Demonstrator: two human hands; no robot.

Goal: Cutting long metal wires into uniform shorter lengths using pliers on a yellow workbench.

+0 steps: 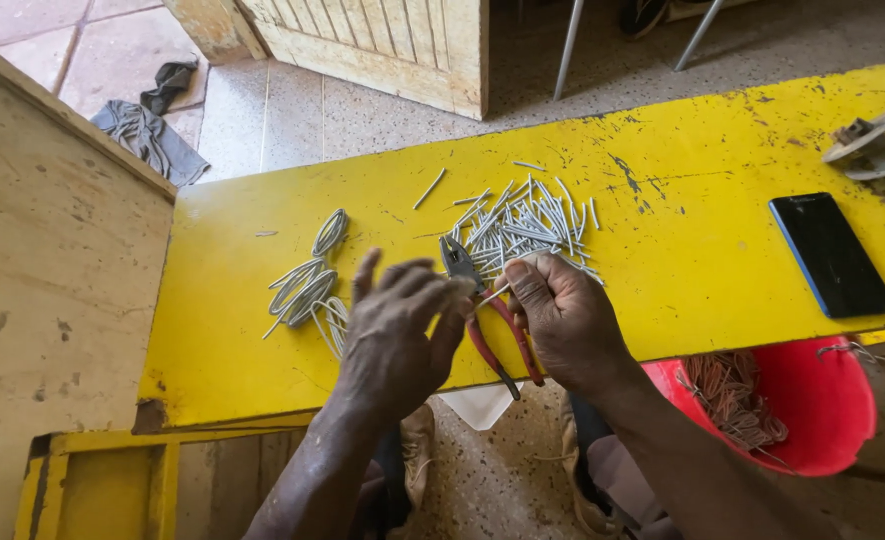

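My right hand (563, 315) grips red-handled pliers (493, 330) over the near edge of a yellow table (723, 160). My left hand (398, 335) pinches a short grey wire piece (493, 294) next to the pliers' jaws. A pile of several cut grey wire pieces (523, 225) lies just beyond both hands. Looped coils of grey wire (308, 285) rest on the table to the left of my left hand.
A black phone (831, 253) lies at the table's right. A metal disc tool (868, 145) sits at the far right edge. A red bucket (813, 400) with reddish wire stands below on the right. A wooden panel (53, 280) stands left, cloth (153, 130) on the floor.
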